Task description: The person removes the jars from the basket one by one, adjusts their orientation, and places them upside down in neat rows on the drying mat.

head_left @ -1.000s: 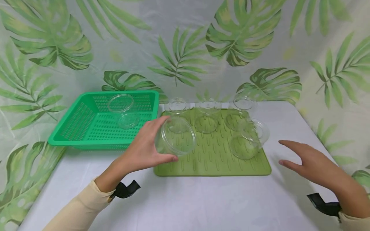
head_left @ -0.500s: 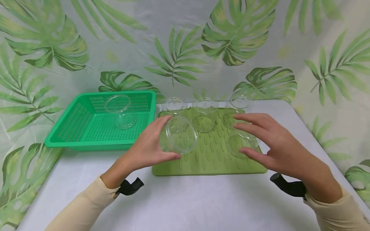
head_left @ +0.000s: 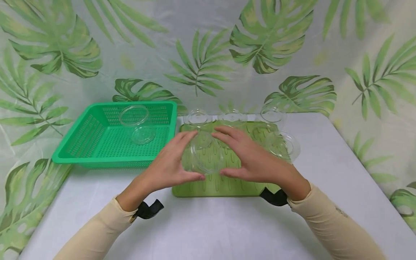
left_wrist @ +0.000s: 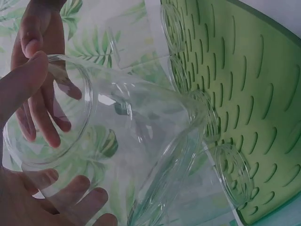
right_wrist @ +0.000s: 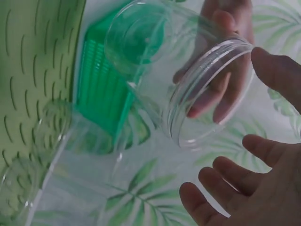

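My left hand [head_left: 170, 164] grips a clear plastic jar [head_left: 208, 155] by its side, thumb below and fingers above in the head view. The jar is tilted, its round ribbed rim turned toward my right hand [head_left: 256, 157]. That hand has come up to the rim with thumb and fingers spread. In the right wrist view the thumb lies at the edge of the rim [right_wrist: 211, 66], while the other fingers [right_wrist: 235, 181] stand apart from it; whether the thumb touches cannot be told. Through the transparent wall, the left wrist view shows the right hand [left_wrist: 40, 52] beyond the rim.
Several clear jars stand on a green ribbed drying mat [head_left: 214, 187], among them a back-left jar [head_left: 198, 118] and a front-right jar [head_left: 286, 144] partly behind the right hand. A green basket [head_left: 107, 159] at left holds another clear jar [head_left: 143, 135]. White cloth [head_left: 208, 231] covers the table.
My right hand has moved left from beside the mat to the jar's rim. The left hand keeps its grip, with the jar turned slightly further to the right.
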Motion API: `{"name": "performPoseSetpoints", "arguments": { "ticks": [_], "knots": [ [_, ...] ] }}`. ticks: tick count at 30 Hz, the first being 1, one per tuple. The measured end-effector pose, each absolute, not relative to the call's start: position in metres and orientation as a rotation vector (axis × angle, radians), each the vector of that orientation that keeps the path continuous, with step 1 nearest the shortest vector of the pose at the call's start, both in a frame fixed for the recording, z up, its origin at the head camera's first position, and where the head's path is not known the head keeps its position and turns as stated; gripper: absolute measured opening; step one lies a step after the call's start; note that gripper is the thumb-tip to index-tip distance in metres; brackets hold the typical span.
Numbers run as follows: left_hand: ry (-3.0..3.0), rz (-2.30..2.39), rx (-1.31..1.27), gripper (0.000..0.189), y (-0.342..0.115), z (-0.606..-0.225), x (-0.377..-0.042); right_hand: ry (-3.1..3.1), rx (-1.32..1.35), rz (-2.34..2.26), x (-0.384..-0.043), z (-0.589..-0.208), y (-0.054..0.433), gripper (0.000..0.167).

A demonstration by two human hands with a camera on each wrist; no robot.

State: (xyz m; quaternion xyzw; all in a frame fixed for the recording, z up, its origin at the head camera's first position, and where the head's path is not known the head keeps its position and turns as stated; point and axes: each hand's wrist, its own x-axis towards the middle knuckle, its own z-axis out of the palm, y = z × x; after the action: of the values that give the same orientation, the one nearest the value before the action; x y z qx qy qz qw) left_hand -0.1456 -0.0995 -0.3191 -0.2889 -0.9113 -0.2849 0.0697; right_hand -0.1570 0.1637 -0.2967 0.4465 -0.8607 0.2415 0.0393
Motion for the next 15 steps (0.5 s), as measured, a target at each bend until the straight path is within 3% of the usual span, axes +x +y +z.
{"name": "performPoseSetpoints", "arguments": {
  "ticks": [15],
  "knots": [
    [-2.809,-0.801,-0.924,0.113,-0.096,-0.321,-0.142,-2.674,1.439,0.811,-0.162,-0.311,0.145,0.103]
  ]
}}
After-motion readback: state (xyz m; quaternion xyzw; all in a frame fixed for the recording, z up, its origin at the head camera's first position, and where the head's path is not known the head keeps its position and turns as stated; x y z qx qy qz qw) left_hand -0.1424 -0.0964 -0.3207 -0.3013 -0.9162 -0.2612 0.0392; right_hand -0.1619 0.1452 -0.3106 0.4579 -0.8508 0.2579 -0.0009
